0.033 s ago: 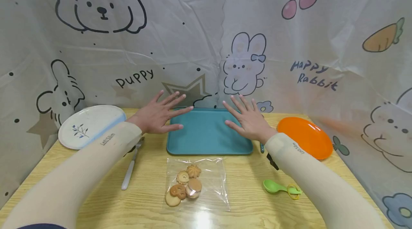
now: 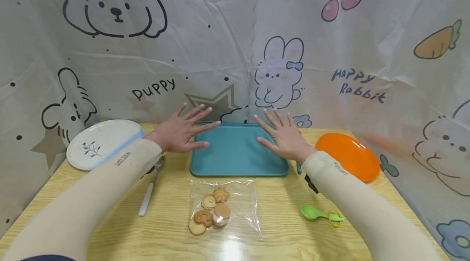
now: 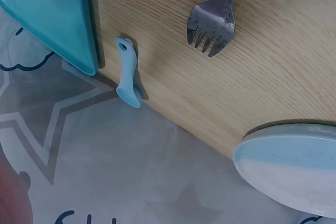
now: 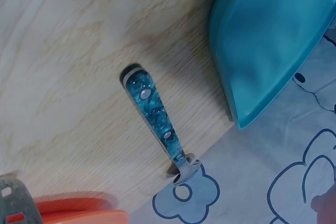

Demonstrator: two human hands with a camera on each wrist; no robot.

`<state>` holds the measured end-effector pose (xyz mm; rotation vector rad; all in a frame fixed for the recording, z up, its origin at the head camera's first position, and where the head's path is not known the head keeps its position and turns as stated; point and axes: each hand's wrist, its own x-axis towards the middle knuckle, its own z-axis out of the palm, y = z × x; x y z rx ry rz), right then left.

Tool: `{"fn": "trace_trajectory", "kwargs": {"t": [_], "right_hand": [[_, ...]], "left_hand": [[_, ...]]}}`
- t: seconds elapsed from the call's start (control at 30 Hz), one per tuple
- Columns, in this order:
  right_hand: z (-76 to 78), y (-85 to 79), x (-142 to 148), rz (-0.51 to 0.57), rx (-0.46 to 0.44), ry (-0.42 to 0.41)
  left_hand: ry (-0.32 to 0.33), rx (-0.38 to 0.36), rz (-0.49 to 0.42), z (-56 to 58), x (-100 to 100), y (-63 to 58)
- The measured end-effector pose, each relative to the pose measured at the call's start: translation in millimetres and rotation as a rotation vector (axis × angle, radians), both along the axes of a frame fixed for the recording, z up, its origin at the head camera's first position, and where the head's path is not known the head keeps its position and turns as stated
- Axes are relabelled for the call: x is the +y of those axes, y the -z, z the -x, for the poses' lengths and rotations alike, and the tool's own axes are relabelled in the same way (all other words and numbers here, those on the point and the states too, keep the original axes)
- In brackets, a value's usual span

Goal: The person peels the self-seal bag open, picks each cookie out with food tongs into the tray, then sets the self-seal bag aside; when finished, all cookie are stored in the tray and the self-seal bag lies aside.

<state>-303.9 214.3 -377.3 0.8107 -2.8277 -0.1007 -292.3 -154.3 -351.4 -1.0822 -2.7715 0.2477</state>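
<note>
My left hand [image 2: 180, 128] is held over the left end of a teal tray [image 2: 238, 159], palm down, its fingers straight and spread. Over the tray's right end my right hand [image 2: 284, 136] is spread the same way, holding nothing. In front of the tray lies a clear plastic bag [image 2: 244, 216] with several cookies [image 2: 221, 212] in it. Below my left wrist is a fork [image 2: 147, 200] with a white handle. The left wrist view shows a small light-blue spoon [image 3: 127, 69] beside the tray. In the right wrist view, a utensil with a marbled teal handle [image 4: 155, 111] lies near the tray.
An oval white plate [image 2: 106, 138] with a blue edge stands at the left, an orange plate [image 2: 345, 155] at the right. Near my right forearm lies a green spoon [image 2: 312, 213] with a yellow band [image 2: 335, 223]. A printed curtain [image 2: 227, 49] hangs behind the table.
</note>
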Motion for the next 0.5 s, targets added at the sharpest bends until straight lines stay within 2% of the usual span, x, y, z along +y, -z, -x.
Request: {"fn": "trace_trajectory", "kwargs": {"t": [0.3, 0.4, 0.5], "right_hand": [[-4.0, -5.6, 1.0, 0.036, -0.016, -0.018], [-7.9, -10.8, -1.4, 0.057, -0.067, -0.039], [-15.2, -19.3, -7.1, 0.103, -0.170, -0.075]], "left_hand": [[0.002, -0.002, 0.004, -3.2, -2.0, -2.0], [0.019, 0.009, 0.015, -7.0, 0.5, -2.7], [0.092, 0.042, 0.021, -13.6, 8.3, -3.6]]}}
